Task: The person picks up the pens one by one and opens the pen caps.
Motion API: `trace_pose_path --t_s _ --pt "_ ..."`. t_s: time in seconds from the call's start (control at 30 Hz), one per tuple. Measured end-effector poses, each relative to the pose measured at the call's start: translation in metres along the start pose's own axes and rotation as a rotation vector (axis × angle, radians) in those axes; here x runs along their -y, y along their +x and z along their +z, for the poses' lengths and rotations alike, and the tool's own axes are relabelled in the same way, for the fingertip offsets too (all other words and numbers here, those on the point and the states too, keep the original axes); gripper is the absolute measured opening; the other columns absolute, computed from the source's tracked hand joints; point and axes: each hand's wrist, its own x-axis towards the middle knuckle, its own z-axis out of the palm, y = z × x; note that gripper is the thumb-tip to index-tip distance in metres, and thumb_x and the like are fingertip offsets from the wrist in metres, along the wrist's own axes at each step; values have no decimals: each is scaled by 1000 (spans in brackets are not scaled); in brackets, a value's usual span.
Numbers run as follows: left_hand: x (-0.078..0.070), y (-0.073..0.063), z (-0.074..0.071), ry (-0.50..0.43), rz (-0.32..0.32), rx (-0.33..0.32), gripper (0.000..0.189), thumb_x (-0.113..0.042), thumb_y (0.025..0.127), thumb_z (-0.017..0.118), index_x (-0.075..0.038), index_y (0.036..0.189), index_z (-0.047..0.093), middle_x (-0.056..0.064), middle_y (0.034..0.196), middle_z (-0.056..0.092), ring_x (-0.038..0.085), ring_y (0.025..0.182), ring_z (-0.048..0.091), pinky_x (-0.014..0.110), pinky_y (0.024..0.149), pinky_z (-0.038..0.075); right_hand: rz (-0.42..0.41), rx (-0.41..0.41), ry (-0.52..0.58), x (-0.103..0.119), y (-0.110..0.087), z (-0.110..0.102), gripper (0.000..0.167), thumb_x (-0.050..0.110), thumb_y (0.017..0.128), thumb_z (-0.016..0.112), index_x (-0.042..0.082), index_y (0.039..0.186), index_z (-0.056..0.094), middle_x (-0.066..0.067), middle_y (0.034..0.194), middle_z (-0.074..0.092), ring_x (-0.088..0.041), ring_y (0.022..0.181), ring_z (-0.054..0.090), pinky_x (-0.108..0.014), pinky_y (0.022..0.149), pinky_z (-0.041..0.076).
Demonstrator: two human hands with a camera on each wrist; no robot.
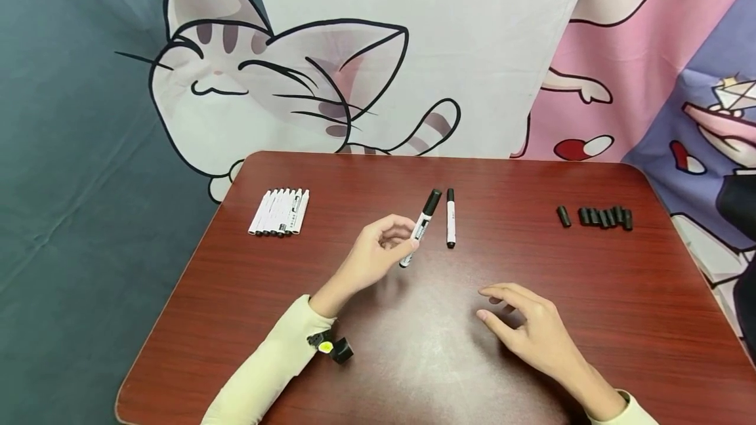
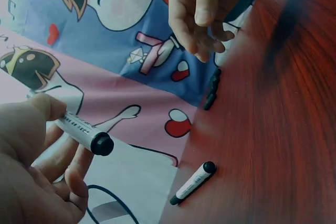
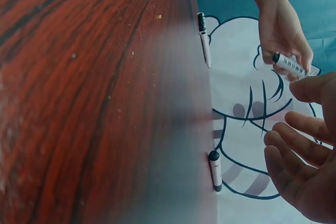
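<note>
My left hand (image 1: 378,251) pinches a white marker (image 1: 420,227) with a black cap between thumb and fingers, above the middle of the table. The marker is tilted, capped end up and away from me; in the left wrist view its black bottom end (image 2: 102,144) faces the camera. Just right of it, a second capped marker (image 1: 451,218) lies on the table, touched by neither hand. My right hand (image 1: 528,326) hovers at the near right with fingers loosely bent and thumb apart. Nothing sits between its fingers (image 3: 294,150) in the right wrist view.
Several white markers (image 1: 279,212) lie side by side at the table's left, their upper ends without black caps. Several black caps (image 1: 604,217) stand in a row at the right, with one cap (image 1: 564,216) slightly apart. A cartoon-printed cloth (image 1: 484,51) hangs behind the brown table (image 1: 207,320).
</note>
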Motion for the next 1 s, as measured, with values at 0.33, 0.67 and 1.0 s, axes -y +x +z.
trace_pose_path --t_s 0.33,0.67,1.0 --pt "-5 -35 -3 144 90 4 22 -6 89 76 -14 109 73 -5 92 76 9 78 65 22 62 43 5 11 0 2 1 2 42 8 75 89 22 112 74 4 104 73 -5 79 64 -15 70 51" --pt "7 -57 -7 315 171 31 22 -14 87 80 -20 108 75 -11 87 69 5 76 59 24 65 47 -9 5 -13 4 3 1 42 8 75 89 22 111 75 12 105 71 -6 76 64 -15 70 50" --pt "20 -65 -6 362 188 57 21 -18 88 80 -20 109 76 -10 87 68 21 71 62 22 63 47 -50 24 -18 6 17 -9 40 12 76 88 20 113 74 9 107 72 -8 81 66 -16 73 51"
